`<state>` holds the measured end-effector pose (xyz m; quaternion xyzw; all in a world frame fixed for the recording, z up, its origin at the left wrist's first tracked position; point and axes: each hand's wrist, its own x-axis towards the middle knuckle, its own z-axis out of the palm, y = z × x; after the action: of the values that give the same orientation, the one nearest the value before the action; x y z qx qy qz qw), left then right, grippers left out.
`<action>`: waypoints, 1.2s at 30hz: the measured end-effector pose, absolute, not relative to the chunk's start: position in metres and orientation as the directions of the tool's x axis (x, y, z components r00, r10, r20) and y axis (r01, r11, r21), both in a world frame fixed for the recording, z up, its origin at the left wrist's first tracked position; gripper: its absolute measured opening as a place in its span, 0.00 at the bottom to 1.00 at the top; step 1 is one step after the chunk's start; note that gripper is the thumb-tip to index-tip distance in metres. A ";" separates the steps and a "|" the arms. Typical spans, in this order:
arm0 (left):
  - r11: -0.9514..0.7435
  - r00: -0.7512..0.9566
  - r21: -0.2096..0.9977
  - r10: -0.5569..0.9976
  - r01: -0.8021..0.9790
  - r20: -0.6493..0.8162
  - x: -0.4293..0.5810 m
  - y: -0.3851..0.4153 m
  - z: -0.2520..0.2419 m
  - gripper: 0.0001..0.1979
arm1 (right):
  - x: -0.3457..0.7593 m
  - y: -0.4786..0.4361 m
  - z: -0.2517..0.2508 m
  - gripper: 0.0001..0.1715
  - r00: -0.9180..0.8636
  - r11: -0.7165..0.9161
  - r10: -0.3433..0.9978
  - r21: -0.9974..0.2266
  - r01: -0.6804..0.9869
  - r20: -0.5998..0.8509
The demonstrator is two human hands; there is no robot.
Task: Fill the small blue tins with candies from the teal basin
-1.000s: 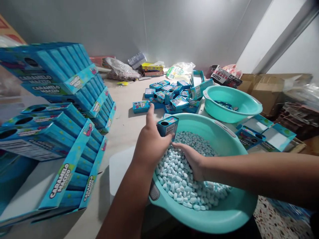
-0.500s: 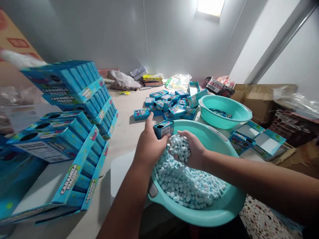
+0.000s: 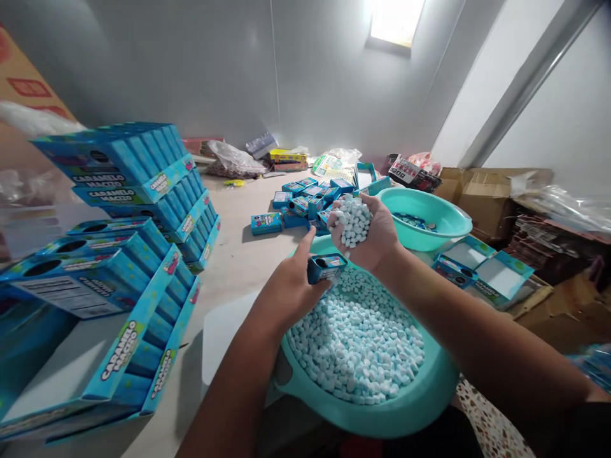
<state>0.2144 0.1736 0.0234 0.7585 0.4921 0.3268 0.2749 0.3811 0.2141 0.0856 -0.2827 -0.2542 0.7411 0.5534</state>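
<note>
My left hand grips a small blue candy box with its round top hole facing up, held over the near teal basin. That basin is heaped with pale blue and white candies. My right hand is cupped around a handful of the same candies, raised just above and to the right of the box.
Stacks of blue display cartons stand at the left. A pile of small blue boxes lies mid-table. A second teal basin sits behind, open cartons beside it, and cardboard boxes at the right.
My right hand scooped candies out of the basin and lifted them above the box. The left hand kept hold of the box, shifting slightly.
</note>
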 end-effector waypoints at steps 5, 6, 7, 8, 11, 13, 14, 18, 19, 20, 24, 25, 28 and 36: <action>-0.380 0.327 0.744 0.917 0.550 0.227 0.216 0.173 0.023 0.46 | 0.374 0.214 0.079 0.16 -0.175 -0.253 0.967 -0.653 -0.714 -0.183; -0.395 0.343 0.750 0.909 0.530 0.236 0.216 0.174 0.022 0.47 | 0.374 0.213 0.077 0.16 -0.159 -0.243 0.970 -0.660 -0.711 -0.186; -0.409 0.359 0.758 0.900 0.508 0.246 0.216 0.175 0.021 0.47 | 0.374 0.212 0.076 0.16 -0.140 -0.227 0.973 -0.675 -0.702 -0.181; -0.419 0.374 0.766 0.893 0.487 0.250 0.216 0.175 0.020 0.48 | 0.374 0.212 0.074 0.16 -0.119 -0.205 0.978 -0.697 -0.688 -0.171; -0.418 0.403 0.790 0.883 0.449 0.239 0.216 0.178 0.016 0.51 | 0.375 0.213 0.068 0.16 -0.078 -0.141 0.990 -0.790 -0.596 -0.117; -0.405 0.417 0.817 0.880 0.411 0.227 0.216 0.180 0.014 0.54 | 0.376 0.214 0.064 0.20 -0.072 -0.094 0.995 -0.854 -0.511 -0.067; -0.399 0.419 0.829 0.880 0.393 0.225 0.216 0.181 0.013 0.55 | 0.376 0.215 0.063 0.22 -0.075 -0.071 0.996 -0.883 -0.465 -0.040; -0.400 0.403 0.834 0.883 0.380 0.240 0.217 0.182 0.012 0.54 | 0.377 0.213 0.062 0.30 -0.085 0.021 0.995 -0.960 -0.279 0.046; -0.402 0.402 0.831 0.883 0.384 0.242 0.217 0.182 0.012 0.54 | 0.377 0.213 0.062 0.31 -0.082 0.046 0.994 -0.972 -0.231 0.067; -0.407 0.403 0.828 0.882 0.387 0.245 0.217 0.182 0.013 0.54 | 0.377 0.213 0.062 0.33 -0.081 0.076 0.993 -0.982 -0.173 0.091; -0.430 0.396 0.791 0.880 0.435 0.261 0.217 0.180 0.016 0.50 | 0.378 0.216 0.059 0.36 -0.112 0.225 0.971 -0.966 0.129 0.211; -0.432 0.388 0.780 0.883 0.452 0.265 0.217 0.179 0.017 0.49 | 0.379 0.217 0.057 0.36 -0.116 0.251 0.966 -0.951 0.182 0.233; -0.433 0.365 0.760 0.890 0.486 0.273 0.217 0.179 0.019 0.45 | 0.379 0.218 0.056 0.32 -0.096 0.292 0.956 -0.921 0.257 0.276; -0.525 0.411 0.674 0.845 0.520 0.341 0.217 0.181 0.019 0.31 | 0.371 0.211 0.065 0.26 -0.213 0.427 0.904 -0.758 0.494 0.370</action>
<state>0.2167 0.1813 0.0193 0.8049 0.4241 0.3385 0.2402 0.3714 0.2111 0.0650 -0.4736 -0.7378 0.2497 0.4111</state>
